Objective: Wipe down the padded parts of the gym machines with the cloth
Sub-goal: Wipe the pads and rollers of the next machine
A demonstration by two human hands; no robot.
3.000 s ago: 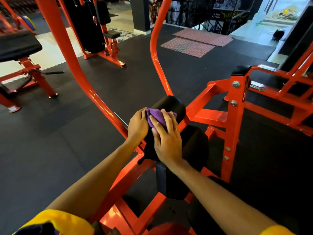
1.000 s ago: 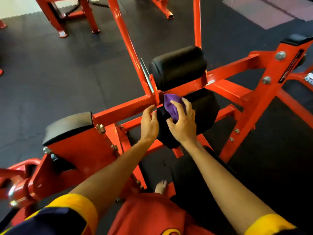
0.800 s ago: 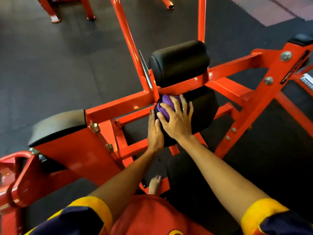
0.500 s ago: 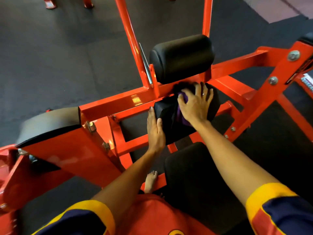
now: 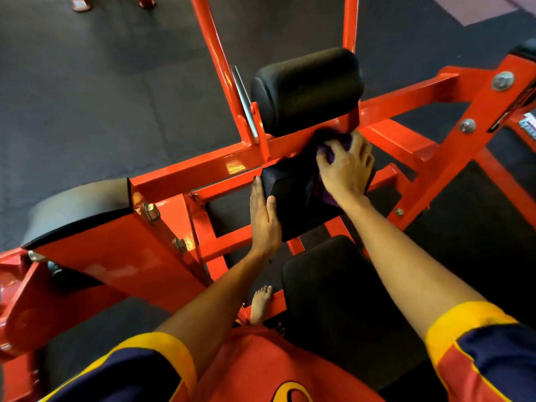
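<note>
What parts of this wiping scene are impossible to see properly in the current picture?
Purple cloth: head view, mostly covered by the right hand gripping it; its size is unclear.
Lower pad: right side hidden under that hand and cloth.
White label: cut off by the right edge, text too small.
Corner pad: cut off by the right edge.
Left hand: palm hidden, facing the lower pad's end.

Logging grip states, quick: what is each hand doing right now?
Left hand: open, straight fingers flat against the lower pad, on its side.
Right hand: fingers curled round the purple cloth, pressing it on that pad.
</note>
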